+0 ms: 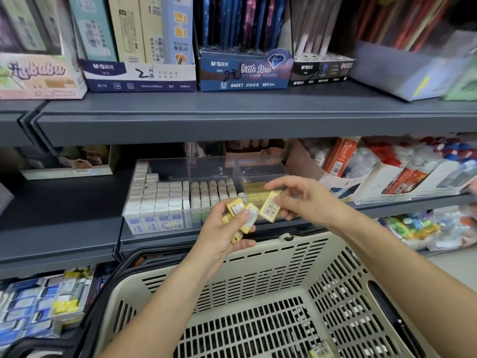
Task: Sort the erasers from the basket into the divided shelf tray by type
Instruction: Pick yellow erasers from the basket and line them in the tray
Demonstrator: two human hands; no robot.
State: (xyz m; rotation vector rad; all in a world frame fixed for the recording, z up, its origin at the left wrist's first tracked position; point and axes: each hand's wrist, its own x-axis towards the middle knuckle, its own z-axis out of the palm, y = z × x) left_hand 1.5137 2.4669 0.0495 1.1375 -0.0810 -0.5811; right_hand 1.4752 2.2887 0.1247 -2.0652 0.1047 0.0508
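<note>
Fingers (280, 200) of the right hand (307, 200) pinch one yellow eraser (269, 208), while the left hand's (222, 236) loosely stacked yellow erasers (241, 215) could slip into the basket (258, 288).

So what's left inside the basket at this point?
The basket looks nearly bare: one pale yellow eraser lies on its slatted floor at the bottom edge of the view. The forearms cover the lower left and right corners, so anything there is hidden.
</note>
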